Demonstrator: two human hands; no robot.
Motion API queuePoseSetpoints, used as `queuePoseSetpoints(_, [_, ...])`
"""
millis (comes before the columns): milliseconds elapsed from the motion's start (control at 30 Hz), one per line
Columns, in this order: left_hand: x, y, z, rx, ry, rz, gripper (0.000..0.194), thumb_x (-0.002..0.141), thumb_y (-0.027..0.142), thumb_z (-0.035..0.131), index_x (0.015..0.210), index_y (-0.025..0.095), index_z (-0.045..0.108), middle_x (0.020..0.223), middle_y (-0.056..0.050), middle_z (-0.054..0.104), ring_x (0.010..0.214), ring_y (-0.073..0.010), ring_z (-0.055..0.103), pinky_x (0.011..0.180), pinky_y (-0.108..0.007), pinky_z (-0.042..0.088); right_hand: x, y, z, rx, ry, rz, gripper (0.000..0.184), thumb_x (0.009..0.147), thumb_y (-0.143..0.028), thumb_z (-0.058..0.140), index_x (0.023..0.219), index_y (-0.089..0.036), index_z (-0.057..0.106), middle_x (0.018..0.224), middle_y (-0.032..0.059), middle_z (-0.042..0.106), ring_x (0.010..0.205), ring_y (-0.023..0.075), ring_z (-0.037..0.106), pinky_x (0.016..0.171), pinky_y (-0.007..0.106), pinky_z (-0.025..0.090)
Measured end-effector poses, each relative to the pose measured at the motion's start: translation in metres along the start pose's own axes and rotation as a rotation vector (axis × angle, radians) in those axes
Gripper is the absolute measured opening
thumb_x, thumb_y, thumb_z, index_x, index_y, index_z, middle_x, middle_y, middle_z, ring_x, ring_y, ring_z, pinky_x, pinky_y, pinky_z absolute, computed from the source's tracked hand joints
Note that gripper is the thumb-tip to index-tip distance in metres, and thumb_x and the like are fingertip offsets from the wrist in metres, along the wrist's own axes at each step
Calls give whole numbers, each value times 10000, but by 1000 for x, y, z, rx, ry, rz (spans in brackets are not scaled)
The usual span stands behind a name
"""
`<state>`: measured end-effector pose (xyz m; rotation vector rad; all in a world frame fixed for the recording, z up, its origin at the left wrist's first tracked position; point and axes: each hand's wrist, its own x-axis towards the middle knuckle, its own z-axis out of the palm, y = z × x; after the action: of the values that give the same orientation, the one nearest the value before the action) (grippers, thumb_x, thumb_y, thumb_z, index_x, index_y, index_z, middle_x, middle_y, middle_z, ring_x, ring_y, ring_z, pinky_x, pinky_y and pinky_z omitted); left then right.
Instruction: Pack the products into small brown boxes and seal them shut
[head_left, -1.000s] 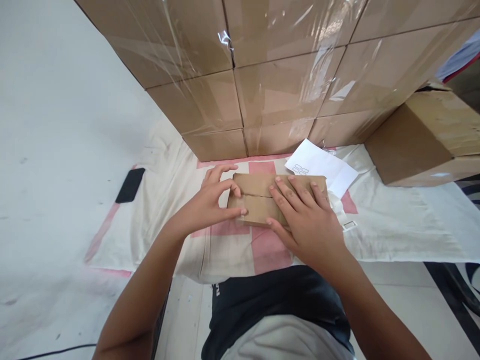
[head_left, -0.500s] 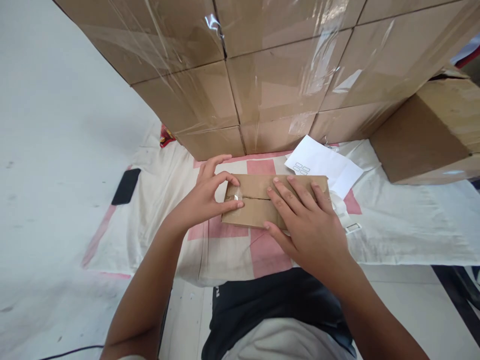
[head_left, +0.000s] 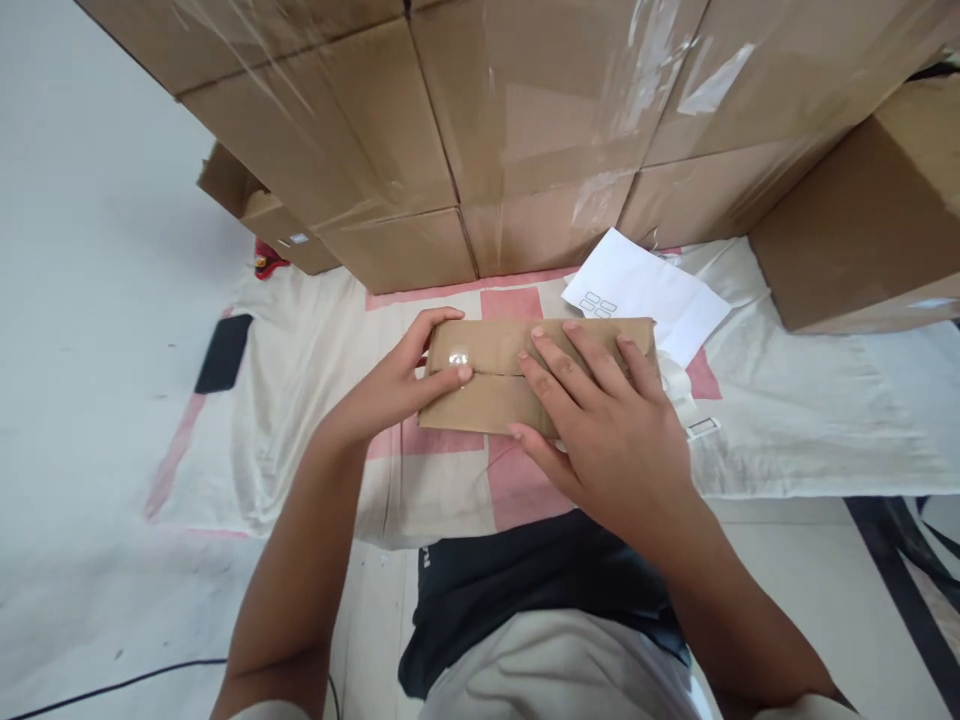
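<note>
A small brown cardboard box [head_left: 487,345] lies flat on the cloth in front of me, a seam running along its top. At its left end, a short strip of clear tape [head_left: 458,357] shines across the seam. My left hand [head_left: 390,385] grips that end, thumb pressed on top beside the tape and fingers around the left side, partly hidden. Over the right half of the box, my right hand [head_left: 611,425] rests flat with its fingers spread.
Behind the box rises a wall of stacked, taped cartons [head_left: 540,140]. White label sheets [head_left: 637,285] lie at the back right, near another carton [head_left: 840,230]. A black phone [head_left: 223,353] lies left on the cloth [head_left: 292,400]. An open carton [head_left: 266,215] stands behind the stack's left edge.
My left thumb has pressed down onto the tape end, and the fingers have closed round the box's left end. My right hand stays flat on top. The view has shifted slightly.
</note>
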<state>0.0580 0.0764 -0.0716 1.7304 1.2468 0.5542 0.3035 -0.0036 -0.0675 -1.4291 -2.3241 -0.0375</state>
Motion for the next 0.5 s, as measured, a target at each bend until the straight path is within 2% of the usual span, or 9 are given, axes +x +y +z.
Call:
queuePoseSetpoints(67, [-8, -5, -1, -24, -47, -18, 757, 837, 511, 765, 1470, 395, 368, 1324, -55, 530, 1077, -234, 616, 815, -314, 571, -2, 1, 0, 52, 52, -27, 446, 1031, -434, 559, 1376, -161, 634, 1525, 119, 581, 1429, 382, 494, 1189, 593, 317])
queuePoseSetpoints(100, [-12, -8, -1, -35, -36, -17, 770, 835, 504, 769, 1476, 396, 356, 1321, -60, 523, 1081, -238, 614, 799, -304, 573, -4, 3, -1, 104, 99, -54, 366, 1020, -399, 586, 1305, -186, 673, 1479, 103, 627, 1400, 362, 528, 1180, 565, 344])
queuePoseSetpoints(200, [-18, -18, 2, -42, 100, -18, 668, 856, 489, 749, 1426, 351, 430, 1261, -63, 528, 1069, -231, 594, 775, -274, 562, -13, 27, -8, 364, 331, -82, 149, 989, -245, 595, 1060, -243, 726, 1250, 50, 759, 1225, 288, 661, 1068, 482, 476])
queuePoseSetpoints(233, [-19, -20, 4, -42, 143, -26, 647, 857, 484, 749, 1412, 338, 451, 1254, -61, 528, 1067, -226, 583, 769, -262, 555, -17, 41, -11, 434, 423, -21, 148, 982, -212, 585, 1008, -252, 725, 1159, 44, 779, 1143, 271, 693, 1013, 467, 509])
queuePoseSetpoints(300, [-19, -23, 8, -45, 209, -45, 618, 855, 477, 746, 1391, 322, 479, 1253, -55, 531, 1061, -214, 567, 756, -241, 539, -24, 79, -15, 471, 547, 195, 160, 981, -204, 576, 947, -253, 725, 996, 46, 779, 987, 257, 714, 902, 446, 542])
queuePoseSetpoints(333, [-19, -23, 10, -42, 233, -57, 605, 856, 475, 743, 1383, 318, 490, 1244, -52, 538, 1048, -209, 565, 744, -233, 530, -27, 100, -15, 449, 557, 307, 159, 979, -217, 581, 923, -249, 727, 942, 49, 767, 929, 254, 709, 855, 434, 546])
queuePoseSetpoints(400, [-19, -21, 13, -31, 272, -90, 582, 851, 470, 741, 1363, 316, 511, 1224, -45, 560, 1016, -204, 568, 718, -227, 515, -28, 143, -7, 406, 442, 423, 154, 962, -254, 595, 896, -238, 733, 919, 60, 752, 894, 255, 699, 796, 412, 547])
queuePoseSetpoints(467, [-21, -18, 15, -32, 303, -140, 565, 840, 452, 750, 1344, 323, 529, 1235, -38, 581, 1003, -206, 576, 707, -231, 506, -23, 177, 7, 340, 265, 433, 152, 933, -278, 608, 986, -230, 742, 1052, 91, 748, 1008, 291, 683, 862, 449, 545])
queuePoseSetpoints(500, [-23, -17, 15, -37, 321, -165, 555, 834, 438, 755, 1334, 329, 539, 1255, -34, 588, 1017, -211, 580, 712, -234, 504, -18, 188, 16, 278, 185, 435, 219, 911, -298, 635, 1091, -222, 733, 1175, 117, 724, 1119, 330, 647, 934, 497, 524])
